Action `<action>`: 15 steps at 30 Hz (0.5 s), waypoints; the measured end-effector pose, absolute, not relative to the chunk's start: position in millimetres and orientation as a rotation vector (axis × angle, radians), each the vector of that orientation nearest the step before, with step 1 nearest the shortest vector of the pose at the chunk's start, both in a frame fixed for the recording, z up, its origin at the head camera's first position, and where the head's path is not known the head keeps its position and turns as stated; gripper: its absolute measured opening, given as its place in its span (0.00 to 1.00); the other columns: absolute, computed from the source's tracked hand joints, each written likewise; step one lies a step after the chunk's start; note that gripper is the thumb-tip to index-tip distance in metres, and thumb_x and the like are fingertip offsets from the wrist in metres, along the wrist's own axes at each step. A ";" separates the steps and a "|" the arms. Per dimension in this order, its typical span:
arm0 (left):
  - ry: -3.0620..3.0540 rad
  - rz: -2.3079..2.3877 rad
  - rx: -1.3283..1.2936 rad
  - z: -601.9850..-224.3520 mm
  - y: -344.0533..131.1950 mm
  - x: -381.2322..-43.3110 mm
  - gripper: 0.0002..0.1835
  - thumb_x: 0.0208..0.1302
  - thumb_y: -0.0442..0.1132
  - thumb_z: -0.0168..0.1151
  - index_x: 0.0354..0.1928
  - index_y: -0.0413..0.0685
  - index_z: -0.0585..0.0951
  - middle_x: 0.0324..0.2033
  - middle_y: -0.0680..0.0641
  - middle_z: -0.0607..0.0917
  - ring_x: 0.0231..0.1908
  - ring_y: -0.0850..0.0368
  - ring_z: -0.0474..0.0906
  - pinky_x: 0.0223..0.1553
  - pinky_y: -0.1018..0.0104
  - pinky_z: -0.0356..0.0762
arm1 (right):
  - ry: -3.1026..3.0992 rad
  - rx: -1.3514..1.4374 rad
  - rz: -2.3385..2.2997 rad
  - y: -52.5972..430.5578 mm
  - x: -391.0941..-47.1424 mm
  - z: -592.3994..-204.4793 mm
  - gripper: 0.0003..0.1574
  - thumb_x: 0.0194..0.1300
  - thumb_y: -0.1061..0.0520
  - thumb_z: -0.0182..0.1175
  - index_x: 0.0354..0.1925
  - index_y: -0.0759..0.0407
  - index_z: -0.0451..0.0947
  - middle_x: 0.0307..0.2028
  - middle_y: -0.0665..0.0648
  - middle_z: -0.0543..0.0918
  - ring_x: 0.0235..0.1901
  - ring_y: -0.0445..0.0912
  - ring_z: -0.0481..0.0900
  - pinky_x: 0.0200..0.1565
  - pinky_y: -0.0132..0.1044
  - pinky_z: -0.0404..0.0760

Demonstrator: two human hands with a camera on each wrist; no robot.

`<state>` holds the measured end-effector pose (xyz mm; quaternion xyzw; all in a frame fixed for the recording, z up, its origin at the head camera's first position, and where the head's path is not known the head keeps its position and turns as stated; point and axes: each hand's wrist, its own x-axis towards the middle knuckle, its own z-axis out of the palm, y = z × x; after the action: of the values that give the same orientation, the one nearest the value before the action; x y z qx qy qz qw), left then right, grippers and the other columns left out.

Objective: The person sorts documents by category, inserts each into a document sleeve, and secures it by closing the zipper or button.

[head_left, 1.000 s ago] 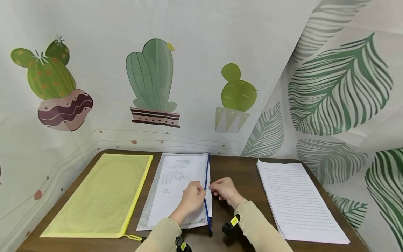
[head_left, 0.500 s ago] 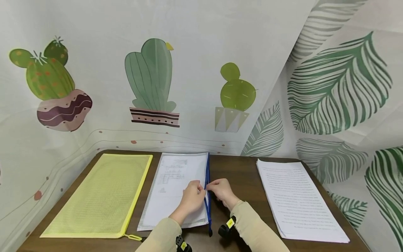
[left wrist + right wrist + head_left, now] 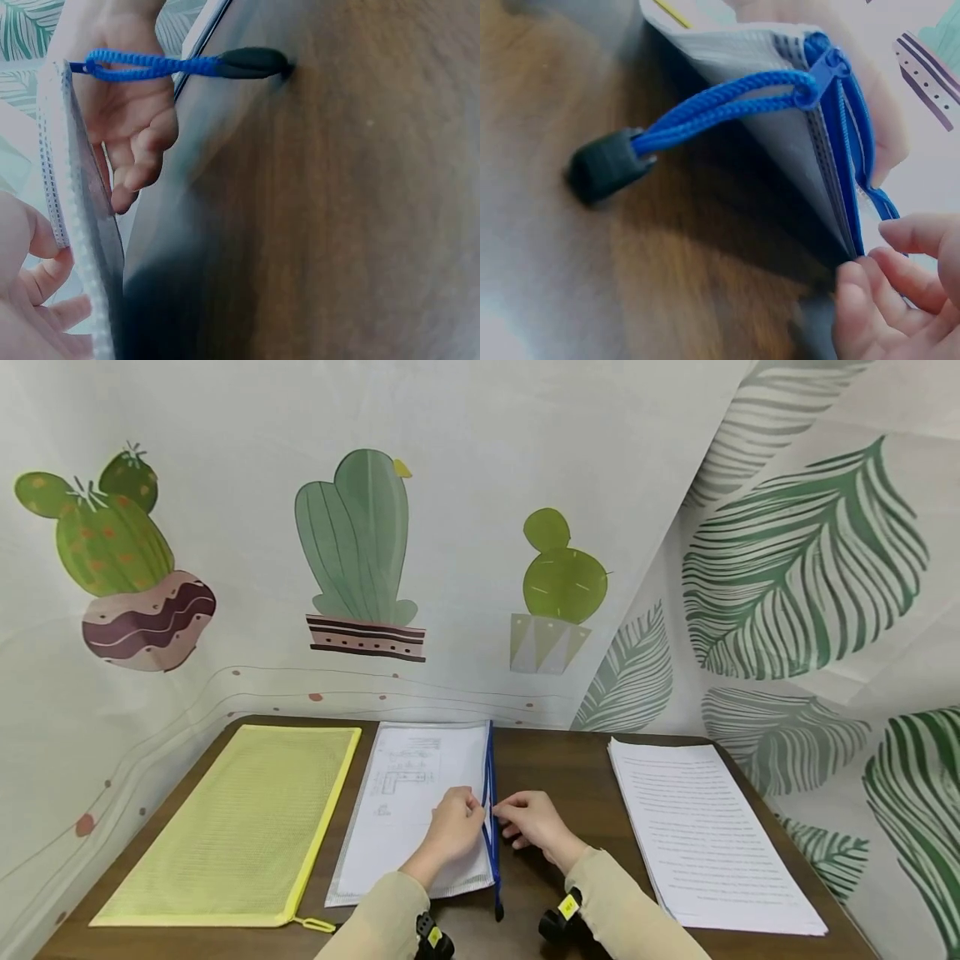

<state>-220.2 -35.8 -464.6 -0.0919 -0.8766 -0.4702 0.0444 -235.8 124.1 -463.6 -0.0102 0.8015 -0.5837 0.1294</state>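
A blue-zipped mesh document pouch (image 3: 405,839) lies just right of the yellow mesh pouch (image 3: 228,827), with printed paper (image 3: 405,781) inside. The left hand (image 3: 452,827) and right hand (image 3: 538,825) pinch opposite lips of its parted zipper (image 3: 846,172), fingertips together. Judged light and limp; the zipper edges should offer the firmest hold.

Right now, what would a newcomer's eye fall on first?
Likely the bright yellow mesh pouch, lying on the table at left. Next, the left hand and right hand at the blue zipper of the white mesh pouch in the middle. Behind, three printed cacti stand out on the pale backdrop.
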 end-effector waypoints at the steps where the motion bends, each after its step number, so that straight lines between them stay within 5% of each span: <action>1: -2.676 -1.435 -0.282 -464.8 -36.6 -221.2 0.07 0.59 0.34 0.51 0.24 0.44 0.72 0.55 0.30 0.74 0.60 0.33 0.67 0.58 0.22 0.49 | 2.296 -0.038 -1.706 125.5 -233.3 -462.1 0.18 0.60 0.53 0.62 0.40 0.68 0.80 0.29 0.57 0.82 0.23 0.42 0.80 0.22 0.35 0.81; 7: -2.706 -1.449 -0.281 -463.5 -41.1 -227.3 0.07 0.60 0.35 0.51 0.25 0.44 0.73 0.55 0.30 0.75 0.55 0.37 0.72 0.52 0.47 0.71 | 2.089 -0.147 -1.728 135.6 -221.1 -458.4 0.22 0.63 0.49 0.59 0.41 0.70 0.78 0.31 0.56 0.85 0.30 0.45 0.84 0.31 0.40 0.85; 15: -2.725 -1.504 -0.324 -456.8 -46.4 -229.2 0.08 0.60 0.34 0.50 0.25 0.41 0.74 0.56 0.28 0.75 0.55 0.39 0.73 0.38 0.62 0.75 | 1.772 -0.338 -1.717 141.9 -208.9 -462.0 0.19 0.66 0.48 0.57 0.41 0.64 0.79 0.33 0.52 0.83 0.38 0.44 0.83 0.45 0.42 0.83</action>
<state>-229.2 -46.4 -456.8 -0.1035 -0.8707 -0.4807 0.0061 -208.9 141.9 -462.0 -0.1284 0.6742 -0.6533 0.3196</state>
